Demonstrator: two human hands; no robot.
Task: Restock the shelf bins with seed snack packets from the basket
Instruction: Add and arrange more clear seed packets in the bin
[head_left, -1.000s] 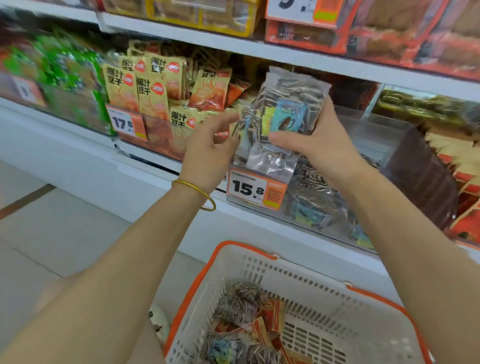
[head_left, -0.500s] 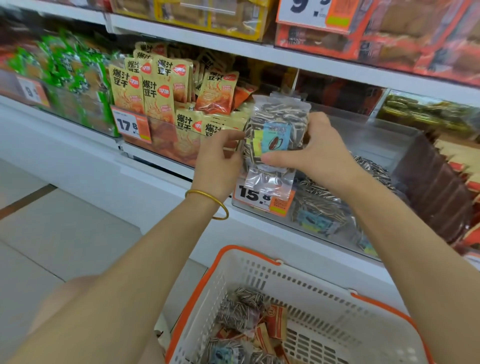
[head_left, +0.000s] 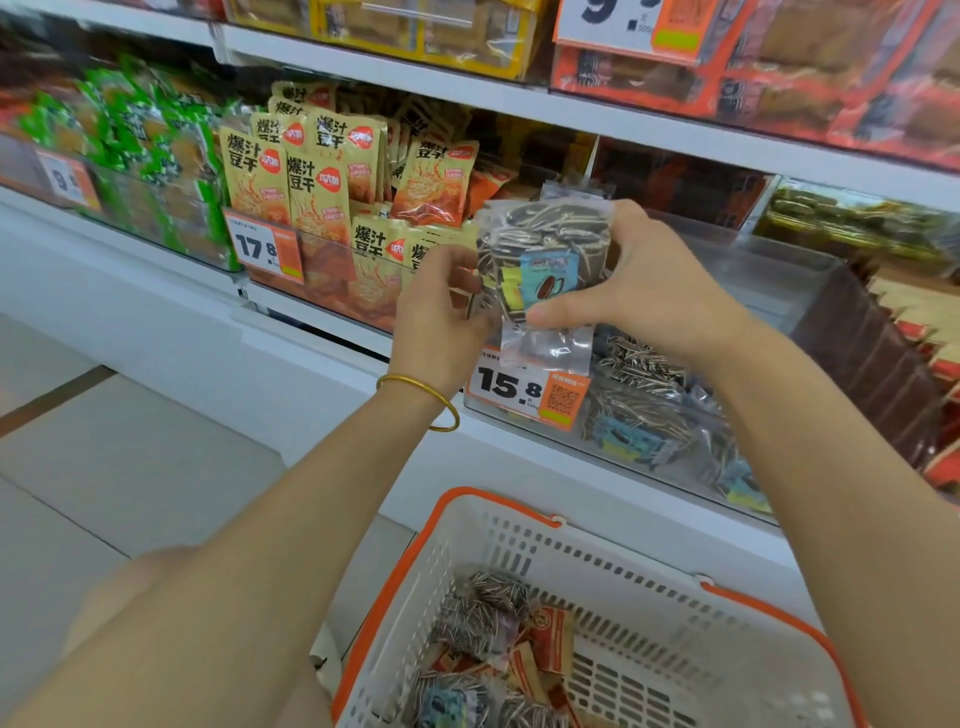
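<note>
A clear packet of striped sunflower seeds with a blue label is held upright in front of the clear shelf bin. My right hand grips its right side, thumb pressed on the lower front. My left hand, with a gold bangle on the wrist, pinches the packet's left edge. Inside the bin lie more seed packets, behind a 15.8 price tag. Below stands the white basket with an orange rim, holding several seed packets and small orange packets.
To the left, a bin of yellow and orange snack packets carries a 17.8 tag. Green packets fill the far-left bin. Dark brown packets stand at the right. A white shelf edge runs overhead. Pale floor lies lower left.
Both hands have lowered the seed packet toward the bin's front. My left hand went from hovering open beside the packet to pinching its left edge.
</note>
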